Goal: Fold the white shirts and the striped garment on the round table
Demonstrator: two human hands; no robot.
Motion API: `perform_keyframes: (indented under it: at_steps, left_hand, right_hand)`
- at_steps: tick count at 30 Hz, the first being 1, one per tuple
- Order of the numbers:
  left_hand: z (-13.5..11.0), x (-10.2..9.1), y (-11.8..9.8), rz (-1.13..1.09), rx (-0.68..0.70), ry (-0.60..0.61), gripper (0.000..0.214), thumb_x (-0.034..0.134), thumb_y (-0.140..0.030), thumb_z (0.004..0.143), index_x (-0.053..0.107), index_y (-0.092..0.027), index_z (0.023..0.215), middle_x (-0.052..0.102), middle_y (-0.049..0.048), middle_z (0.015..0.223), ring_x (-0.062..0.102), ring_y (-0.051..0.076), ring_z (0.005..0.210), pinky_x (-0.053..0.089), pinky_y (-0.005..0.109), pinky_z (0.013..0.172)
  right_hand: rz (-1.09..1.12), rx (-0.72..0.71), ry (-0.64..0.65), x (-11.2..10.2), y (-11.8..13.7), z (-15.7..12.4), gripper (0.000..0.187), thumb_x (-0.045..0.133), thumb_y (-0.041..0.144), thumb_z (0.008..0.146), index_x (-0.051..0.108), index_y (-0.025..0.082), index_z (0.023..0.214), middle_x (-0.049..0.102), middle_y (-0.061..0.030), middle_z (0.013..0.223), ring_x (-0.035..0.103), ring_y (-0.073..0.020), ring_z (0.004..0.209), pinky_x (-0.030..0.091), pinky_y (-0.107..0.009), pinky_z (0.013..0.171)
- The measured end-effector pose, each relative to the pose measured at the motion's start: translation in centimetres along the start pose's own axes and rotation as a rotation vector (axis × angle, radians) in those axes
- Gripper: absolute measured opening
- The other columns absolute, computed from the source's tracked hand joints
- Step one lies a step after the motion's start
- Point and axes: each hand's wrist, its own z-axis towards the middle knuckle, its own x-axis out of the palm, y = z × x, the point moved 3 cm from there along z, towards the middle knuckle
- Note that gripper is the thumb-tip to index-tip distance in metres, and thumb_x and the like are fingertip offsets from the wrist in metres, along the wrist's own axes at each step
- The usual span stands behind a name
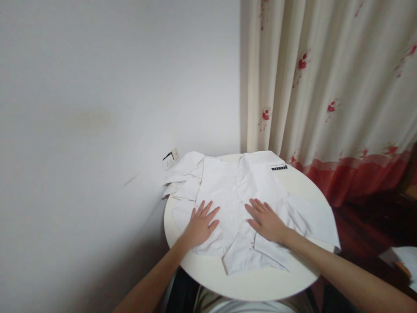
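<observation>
A white collared shirt [234, 187] lies spread over a round cream table [247, 282], its collar toward me near the front edge. My left hand [201, 225] rests flat on the shirt's left side with fingers spread. My right hand [265, 219] lies flat on the shirt right of its middle, fingers stretched out toward the far side. Neither hand holds anything. One sleeve [184, 178] is bunched at the table's far left edge, the other [312, 219] drapes to the right.
A grey wall stands to the left with a socket plate [170, 159] just above the table. A cream curtain [329, 87] with red flowers hangs behind and to the right. A small dark striped item [279, 167] lies at the shirt's far edge.
</observation>
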Motion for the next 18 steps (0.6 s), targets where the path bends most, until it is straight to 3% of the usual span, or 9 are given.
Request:
perform_keyframes:
  at_steps: [7,11,15,18]
  left_hand:
    - [-0.5,-0.3,-0.3,-0.049,-0.014,-0.048,0.051,0.044,-0.045,0.102,0.04,-0.037,0.152,0.028,0.0043,0.165,0.016,0.039,0.152,0.024,0.069,0.115]
    - [-0.4,-0.6,0.3,-0.159,-0.063,-0.152,0.047,0.041,-0.037,0.103,0.047,-0.028,0.148,0.037,0.0077,0.16,0.026,0.032,0.15,0.03,0.058,0.118]
    - [0.1,-2.3,3.7,-0.196,-0.159,-0.359,0.04,0.041,-0.025,0.099,0.059,-0.021,0.134,0.056,0.01,0.143,0.047,0.025,0.138,0.036,0.047,0.118]
    - [1.1,-4.0,7.1,-0.101,-0.244,-0.384,0.04,0.05,-0.019,0.091,0.063,-0.019,0.129,0.06,0.012,0.137,0.05,0.028,0.132,0.035,0.047,0.117]
  right_hand:
    - [-0.021,-0.018,0.004,0.4,0.0,-0.8,0.065,0.027,0.058,0.103,0.037,0.021,0.155,0.024,-0.0146,0.164,0.018,-0.0301,0.153,0.017,-0.056,0.121]
    - [-0.027,-0.02,-0.026,0.7,-0.2,-0.8,0.063,0.03,0.057,0.103,0.039,0.022,0.155,0.025,-0.0136,0.164,0.02,-0.0298,0.152,0.019,-0.056,0.121]
    - [-0.04,-0.03,-0.049,0.9,-0.3,-0.8,0.061,0.031,0.055,0.103,0.041,0.023,0.154,0.028,-0.0135,0.163,0.024,-0.0305,0.151,0.022,-0.057,0.119]
    - [-0.044,-0.032,-0.065,0.9,-0.3,-0.9,0.06,0.031,0.054,0.103,0.043,0.022,0.152,0.029,-0.0144,0.163,0.025,-0.0306,0.151,0.023,-0.056,0.119]
